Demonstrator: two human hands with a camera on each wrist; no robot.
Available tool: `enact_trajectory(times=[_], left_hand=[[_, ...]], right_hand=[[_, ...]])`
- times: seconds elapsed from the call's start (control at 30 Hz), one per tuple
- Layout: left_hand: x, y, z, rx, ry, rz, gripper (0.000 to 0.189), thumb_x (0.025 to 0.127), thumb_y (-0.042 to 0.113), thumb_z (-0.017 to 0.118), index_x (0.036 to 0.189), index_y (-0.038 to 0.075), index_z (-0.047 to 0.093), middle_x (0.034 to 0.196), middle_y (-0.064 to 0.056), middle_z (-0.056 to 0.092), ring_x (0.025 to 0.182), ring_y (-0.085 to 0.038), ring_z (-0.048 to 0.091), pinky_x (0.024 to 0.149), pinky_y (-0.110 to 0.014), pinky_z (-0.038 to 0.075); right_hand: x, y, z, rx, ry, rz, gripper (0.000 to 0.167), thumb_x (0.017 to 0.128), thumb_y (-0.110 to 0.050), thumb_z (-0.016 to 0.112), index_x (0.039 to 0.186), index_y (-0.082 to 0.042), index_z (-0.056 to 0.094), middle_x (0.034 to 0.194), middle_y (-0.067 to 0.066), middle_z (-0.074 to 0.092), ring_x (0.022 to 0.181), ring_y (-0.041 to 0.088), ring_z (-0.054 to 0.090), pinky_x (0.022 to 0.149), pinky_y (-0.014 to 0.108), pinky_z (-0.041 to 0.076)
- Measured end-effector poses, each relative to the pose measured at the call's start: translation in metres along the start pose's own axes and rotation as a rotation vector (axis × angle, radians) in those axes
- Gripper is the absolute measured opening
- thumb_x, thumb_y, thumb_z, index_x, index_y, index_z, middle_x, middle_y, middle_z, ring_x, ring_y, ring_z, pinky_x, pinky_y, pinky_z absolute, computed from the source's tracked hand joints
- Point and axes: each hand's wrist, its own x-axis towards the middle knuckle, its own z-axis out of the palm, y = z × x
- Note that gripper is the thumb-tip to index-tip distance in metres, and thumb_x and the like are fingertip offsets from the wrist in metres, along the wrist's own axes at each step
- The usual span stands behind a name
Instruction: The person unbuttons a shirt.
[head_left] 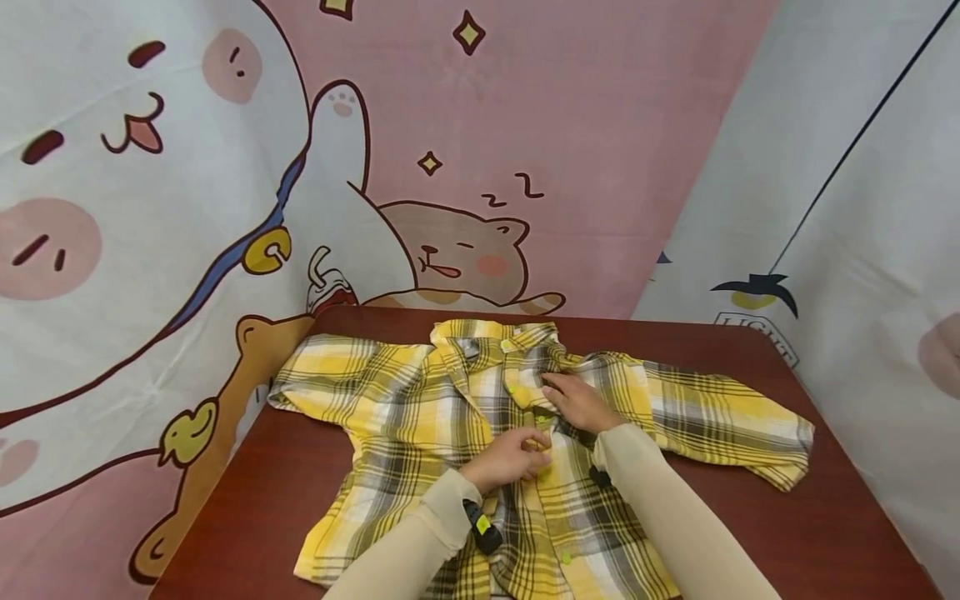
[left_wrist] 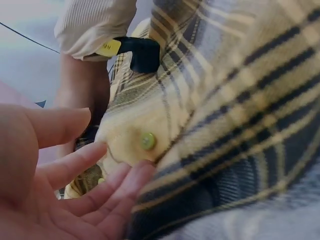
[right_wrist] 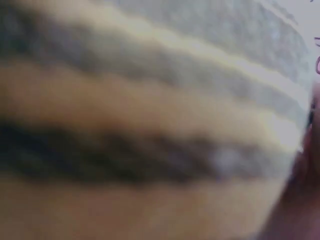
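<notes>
A yellow, grey and white plaid shirt [head_left: 408, 417] lies front up, collar away from me and sleeves spread. My left hand [head_left: 510, 458] is over the middle of its front, fingers loosely bent. In the left wrist view the thumb stands apart from the fingers, and the fingertips [left_wrist: 145, 172] are at the front edge beside a green button [left_wrist: 148, 141]. Higher up, below the collar [head_left: 468, 332], my right hand [head_left: 581, 402] has its fingers on the upper front edge; I cannot tell whether it pinches the cloth. Blurred plaid fabric fills most of the right wrist view.
The shirt lies on a dark red-brown table [head_left: 262, 500]. Behind and left of it hangs a cartoon-printed curtain [head_left: 600, 125], close to the table's far edge. One sleeve [head_left: 735, 417] reaches toward the right edge. Black wrist straps [head_left: 483, 529] sit over the cloth.
</notes>
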Motion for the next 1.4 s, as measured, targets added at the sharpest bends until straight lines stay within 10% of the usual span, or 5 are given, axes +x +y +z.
enact_trajectory(times=[0.23, 0.73, 0.9, 1.1, 1.4], left_hand=[[-0.002, -0.007, 0.004, -0.005, 0.061, -0.006, 0.022, 0.095, 0.012, 0.063, 0.114, 0.002, 0.059, 0.088, -0.012, 0.065, 0.074, -0.028, 0.066, 0.063, -0.038, 0.053], [-0.004, -0.015, 0.015, -0.097, 0.123, 0.081, 0.007, 0.084, -0.002, 0.071, 0.088, -0.001, 0.066, 0.070, -0.007, 0.065, 0.057, -0.020, 0.057, 0.049, -0.031, 0.045], [-0.018, -0.009, 0.008, -0.062, -0.040, 0.180, 0.006, 0.086, -0.003, 0.069, 0.090, 0.001, 0.066, 0.074, -0.006, 0.064, 0.065, -0.027, 0.061, 0.057, -0.034, 0.051], [-0.031, -0.012, -0.001, 0.061, -0.159, 0.126, 0.004, 0.088, -0.001, 0.069, 0.090, 0.001, 0.066, 0.073, -0.007, 0.067, 0.061, -0.025, 0.064, 0.055, -0.035, 0.054], [-0.045, -0.019, -0.038, 0.179, 0.143, 0.130, 0.006, 0.094, 0.012, 0.065, 0.096, 0.006, 0.065, 0.080, -0.014, 0.065, 0.064, -0.030, 0.062, 0.051, -0.035, 0.050]], right_hand=[[-0.032, -0.029, 0.000, -0.126, 0.335, -0.057, 0.008, 0.091, -0.016, 0.070, 0.085, -0.013, 0.066, 0.080, 0.001, 0.061, 0.071, 0.019, 0.055, 0.062, 0.039, 0.047], [-0.048, -0.058, 0.016, -0.049, 0.052, 0.207, 0.027, 0.095, -0.024, 0.062, 0.072, -0.014, 0.053, 0.059, 0.001, 0.047, 0.047, 0.017, 0.042, 0.046, 0.031, 0.034], [-0.051, -0.052, 0.016, 0.058, 0.088, 0.174, 0.020, 0.096, -0.021, 0.062, 0.078, -0.016, 0.056, 0.059, 0.000, 0.048, 0.047, 0.017, 0.042, 0.047, 0.031, 0.036], [-0.056, -0.052, 0.022, -0.049, 0.123, 0.109, 0.012, 0.093, -0.020, 0.066, 0.084, -0.018, 0.059, 0.069, -0.005, 0.052, 0.055, 0.013, 0.046, 0.052, 0.032, 0.040], [-0.086, -0.062, -0.001, -0.058, 0.186, -0.008, 0.021, 0.091, -0.022, 0.071, 0.075, -0.022, 0.057, 0.064, -0.011, 0.048, 0.051, 0.008, 0.042, 0.050, 0.028, 0.039]])
